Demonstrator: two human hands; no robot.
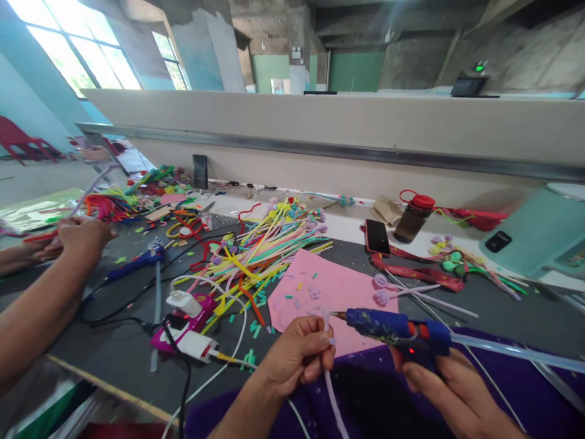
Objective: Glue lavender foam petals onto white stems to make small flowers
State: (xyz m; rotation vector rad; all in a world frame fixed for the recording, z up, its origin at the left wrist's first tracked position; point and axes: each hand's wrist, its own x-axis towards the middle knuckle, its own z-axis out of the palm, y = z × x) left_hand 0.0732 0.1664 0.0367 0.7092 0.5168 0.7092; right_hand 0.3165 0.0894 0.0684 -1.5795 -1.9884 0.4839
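Between the thumb and fingers of my left hand (pixel 304 353) is a pale lilac pipe cleaner (pixel 335 405), its stem hanging down toward my lap. My right hand (pixel 450 384) grips a blue hot glue gun (pixel 388 326) by its handle, with a red light lit and a clear glue stick (pixel 512 353) out of the back. The gun's nozzle (pixel 337 315) points left, very near the pipe cleaner's upper end. Beneath them lies a pink sheet (pixel 338 280) with small lilac and green snippets. Lilac pipe-cleaner flowers (pixel 381 289) rest on its right side.
Pipe cleaners (pixel 269 244) are heaped mid-table. A pink power strip (pixel 187 323) with cables stands left of my hands, beside another blue glue gun (pixel 137 262). A co-worker's hands (pixel 82 238) work at far left. A phone (pixel 377 236), a bottle (pixel 414 216) and a teal mug (pixel 534 231) stand right.
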